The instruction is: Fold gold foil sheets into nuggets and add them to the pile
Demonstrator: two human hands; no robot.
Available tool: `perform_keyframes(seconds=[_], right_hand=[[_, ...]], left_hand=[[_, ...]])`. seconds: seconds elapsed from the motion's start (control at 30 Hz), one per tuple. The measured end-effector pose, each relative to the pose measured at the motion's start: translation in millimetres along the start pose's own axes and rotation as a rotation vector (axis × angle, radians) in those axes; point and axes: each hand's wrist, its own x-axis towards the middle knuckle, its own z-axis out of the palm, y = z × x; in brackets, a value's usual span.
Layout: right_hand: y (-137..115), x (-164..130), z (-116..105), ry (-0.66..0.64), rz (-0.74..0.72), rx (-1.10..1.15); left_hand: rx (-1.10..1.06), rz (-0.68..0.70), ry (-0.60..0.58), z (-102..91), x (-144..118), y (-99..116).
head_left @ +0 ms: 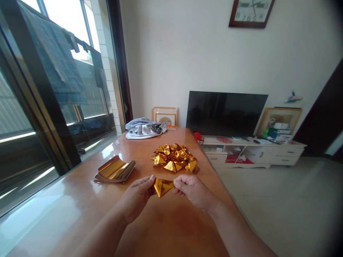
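Note:
Between my two hands is a folded piece of gold foil paper (163,187), pointed at the bottom. My left hand (142,192) pinches its left corner between thumb and fingers. The right corner is gripped by my right hand (191,191), also with thumb against fingers. Just beyond the hands lies a heap of folded gold foil pieces (175,157) on the wooden table (166,228). To the left, near my left hand, rests a stack of gold foil sheets (115,169), its top sheet curled.
Grey cloth (146,128) is bunched at the table's far end, with framed pictures (164,116) behind it. Right of the table stand a white cabinet (264,157) and a television (226,113). A glass sliding door (34,107) runs along the left.

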Motion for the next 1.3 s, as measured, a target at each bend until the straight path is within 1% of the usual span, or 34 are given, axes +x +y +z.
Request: perform_keyframes(seconds=[0.13, 0.2, 0.37, 0.43, 0.57, 0.67, 0.73, 0.87, 0.9, 1.07, 1.3], right_hand=[[2, 0, -2, -0.033, 0.048, 0.000], [3, 0, -3, -0.017, 0.066, -0.028], [-1, 1, -1, 0.156, 0.024, -0.110], [-3, 1, 4, 0.174, -0.008, -0.096], [-2, -1, 17, 0.117, -0.014, -0.117], [2, -1, 23, 0.130, 0.006, -0.170], [3, -1, 23, 0.130, 0.006, -0.152], [-1, -2, 22, 0.093, 0.025, -0.060], [-2, -3, 23, 0.084, 0.033, -0.042], [-6, -7, 28, 0.012, 0.054, 0.017], [-3, -6, 24, -0.008, 0.034, 0.042]], left_hand=[[0.040, -0.014, 0.009, 0.4, 1, -3], [0.100, -0.013, 0.031, -0.3, 1, -4], [0.243, 0.007, 0.114, -3.9, 1, -7], [0.288, 0.010, 0.117, -2.1, -1, -8], [0.332, 0.028, 0.041, 9.2, -4, -8], [0.351, 0.046, 0.001, 16.1, -5, -7], [0.329, 0.052, 0.011, 16.3, -5, -8], [0.227, 0.049, 0.146, 10.3, -3, -11], [0.216, 0.047, 0.161, 9.1, -3, -11], [0.232, 0.029, 0.116, 10.3, -6, -11], [0.301, 0.073, 0.060, 9.3, -8, -6]])
